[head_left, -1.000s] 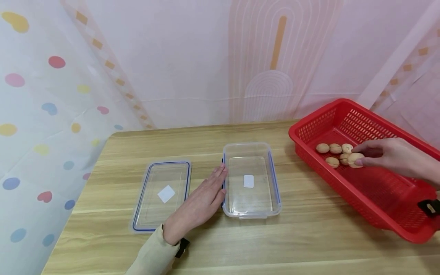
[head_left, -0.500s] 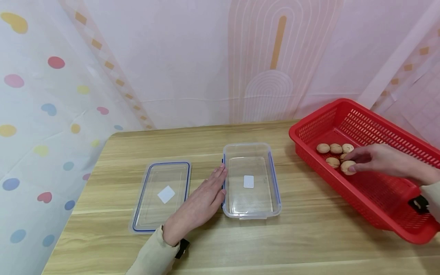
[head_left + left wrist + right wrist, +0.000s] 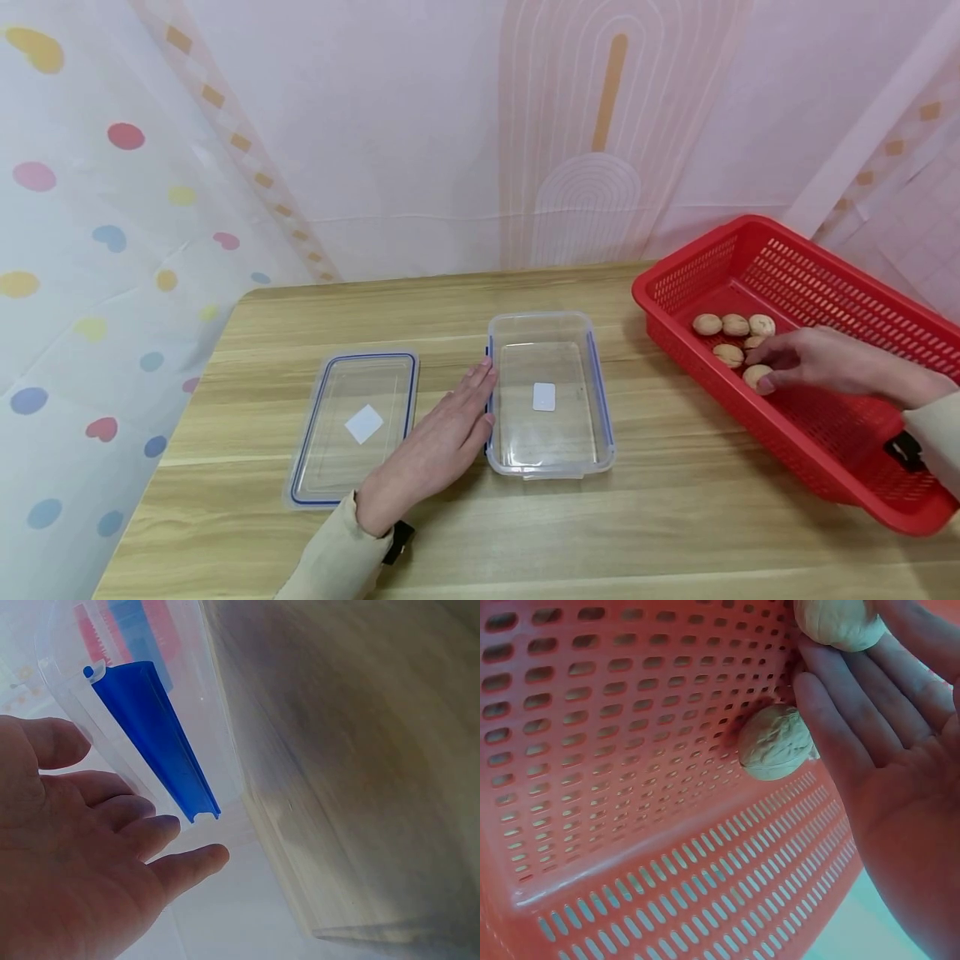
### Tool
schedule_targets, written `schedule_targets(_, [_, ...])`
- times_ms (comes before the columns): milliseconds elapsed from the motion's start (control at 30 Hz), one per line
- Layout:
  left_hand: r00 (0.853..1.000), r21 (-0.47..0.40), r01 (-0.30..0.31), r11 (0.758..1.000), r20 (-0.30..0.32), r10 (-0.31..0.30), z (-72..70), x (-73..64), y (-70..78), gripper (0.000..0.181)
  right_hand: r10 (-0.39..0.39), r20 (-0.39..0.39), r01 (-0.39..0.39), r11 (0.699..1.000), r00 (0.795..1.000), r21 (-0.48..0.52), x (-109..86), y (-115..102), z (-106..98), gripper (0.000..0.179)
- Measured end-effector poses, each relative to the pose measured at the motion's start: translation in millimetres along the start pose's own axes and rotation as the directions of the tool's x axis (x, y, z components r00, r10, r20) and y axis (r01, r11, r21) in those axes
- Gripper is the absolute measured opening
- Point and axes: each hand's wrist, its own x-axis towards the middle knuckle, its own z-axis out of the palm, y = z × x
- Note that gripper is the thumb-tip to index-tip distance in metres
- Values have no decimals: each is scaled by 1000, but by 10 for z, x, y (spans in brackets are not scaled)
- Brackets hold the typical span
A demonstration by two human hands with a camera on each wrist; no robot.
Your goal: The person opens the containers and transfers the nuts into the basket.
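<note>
My left hand [image 3: 431, 446] rests its extended fingers against the left side of a clear plastic food container [image 3: 512, 462], beside a blue latch [image 3: 154, 739] in the left wrist view. At the right, my right hand [image 3: 832, 362] reaches into a red basket [image 3: 795, 450]. Its thumb and fingers pinch a walnut [image 3: 756, 377], which shows at the top of the right wrist view as a pale walnut [image 3: 840, 622]. Several other walnuts [image 3: 727, 356] lie on the basket floor, one partly hidden by my fingers. Another walnut [image 3: 774, 742] sits just past my fingertips in the right wrist view.
A clear lid [image 3: 352, 467] with a blue seal and a white label lies flat left of the container. Everything stands on a wooden table [image 3: 480, 550]. A patterned cloth [image 3: 390, 142] hangs behind and at the left.
My right hand has moved left and toward me inside the basket, carrying the pinched walnut away from the others. My left hand, the container and the lid have stayed in place.
</note>
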Motion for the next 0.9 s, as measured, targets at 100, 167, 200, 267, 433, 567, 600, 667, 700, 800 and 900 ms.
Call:
schedule_targets(100, [1000, -3, 3, 1000, 1, -3, -1, 1, 4, 58, 5, 8, -5, 1000, 1000, -13, -4, 3, -5, 39])
schedule_targets(167, [1000, -4, 5, 1000, 3, -5, -3, 3, 4, 58, 5, 4, -5, 1000, 1000, -25, -14, 4, -12, 39])
schedule_targets(200, [1000, -2, 5, 1000, 5, -5, -5, 3, 5, 58, 7, 2, -7, 999, 1000, -32, -19, 3, -17, 40])
schedule_targets(267, [1000, 1, 2, 1000, 5, -2, -8, 10, 5, 58, 18, -3, -18, 999, 1000, -44, -32, -2, -41, 41])
schedule_targets(433, [1000, -3, 0, 1000, 4, 0, -9, 32, 10, 59, 59, -29, -61, 997, 998, -54, -91, -36, -167, 44])
schedule_targets(567, [1000, -13, 0, 1000, 4, 0, -5, 35, 21, 59, 123, -47, -126, 990, 991, -64, -206, -78, -292, 49])
schedule_targets(600, [1000, -13, -6, 1000, 1, 6, -3, 38, 22, 58, 137, -56, -140, 988, 989, -66, -242, -94, -319, 51])
schedule_targets(667, [1000, -10, -21, 1000, -8, 21, -3, 41, 24, 58, 160, -84, -165, 984, 984, -59, -314, -131, -362, 53])
schedule_targets(700, [999, -6, -29, 1000, -15, 29, -2, 43, 24, 58, 162, -110, -170, 983, 981, -63, -349, -154, -379, 53])
schedule_targets(800, [999, 1, -44, 999, -30, 44, -11, 48, 28, 57, 167, -193, -182, 981, 967, -62, -438, -230, -410, 52])
schedule_targets(900, [998, -3, -41, 999, -41, 41, -20, 43, 27, 56, 176, -262, -200, 977, 949, -67, -505, -308, -420, 54])
